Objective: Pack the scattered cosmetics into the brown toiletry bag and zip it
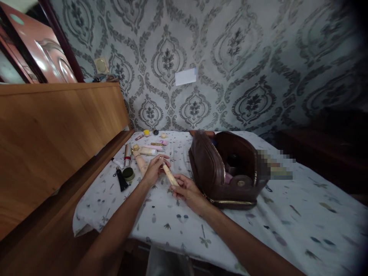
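A slim cream-coloured cosmetic tube (170,174) is held slanted over the cloth between my two hands. My right hand (186,190) is closed around its lower end, thumb on top. At the upper end, the fingers of my left hand (155,169) pinch the pale tip of the tube. Just right of my right hand stands a brown leather toiletry bag (205,168), unzipped, with a dark round item (233,161) and something pink inside. Partly behind my left hand lies a larger beige tube (140,161).
Left of my hands lie a black tube (121,180), a dark green round jar (128,174), a silver and red cylinder (127,155) and a cream tube (148,151). Small pots, one yellow (146,133), sit near the wall. A wooden headboard (63,145) borders the left.
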Motion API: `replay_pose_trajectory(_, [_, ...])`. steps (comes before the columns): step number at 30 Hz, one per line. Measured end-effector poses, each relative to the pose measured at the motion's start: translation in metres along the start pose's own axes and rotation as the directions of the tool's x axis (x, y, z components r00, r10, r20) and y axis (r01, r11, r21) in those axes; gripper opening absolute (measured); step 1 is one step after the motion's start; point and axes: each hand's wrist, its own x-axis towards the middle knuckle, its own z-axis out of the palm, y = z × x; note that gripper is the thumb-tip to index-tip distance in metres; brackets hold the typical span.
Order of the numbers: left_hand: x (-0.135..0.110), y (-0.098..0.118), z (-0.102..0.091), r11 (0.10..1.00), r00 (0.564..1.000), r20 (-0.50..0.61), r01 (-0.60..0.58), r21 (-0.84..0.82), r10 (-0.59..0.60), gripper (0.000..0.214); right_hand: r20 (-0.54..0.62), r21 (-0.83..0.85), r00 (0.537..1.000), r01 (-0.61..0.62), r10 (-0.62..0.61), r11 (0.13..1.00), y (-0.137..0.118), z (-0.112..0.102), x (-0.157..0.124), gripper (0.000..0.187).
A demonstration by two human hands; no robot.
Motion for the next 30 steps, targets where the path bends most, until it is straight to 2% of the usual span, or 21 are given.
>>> replay_pose_trajectory(19, [-0.0033, 0.0002, -0.0026, 1.000, 1.000, -0.008, 0.011, 0.011, -0.011, 0.039, 0.036, -0.036, 0.999, 0.014, -0.013, 0.999, 0.0019, 0.0001, 0.0005, 0.044])
replay_pose_trajectory(30, [-0.0074, 0.0060, -0.0012, 0.999, 0.998, 0.055, 0.024, -0.022, -0.023, 0.038, -0.017, -0.046, 0.999, 0.041, -0.042, 0.998, 0.0045, 0.0001, 0.0017, 0.042])
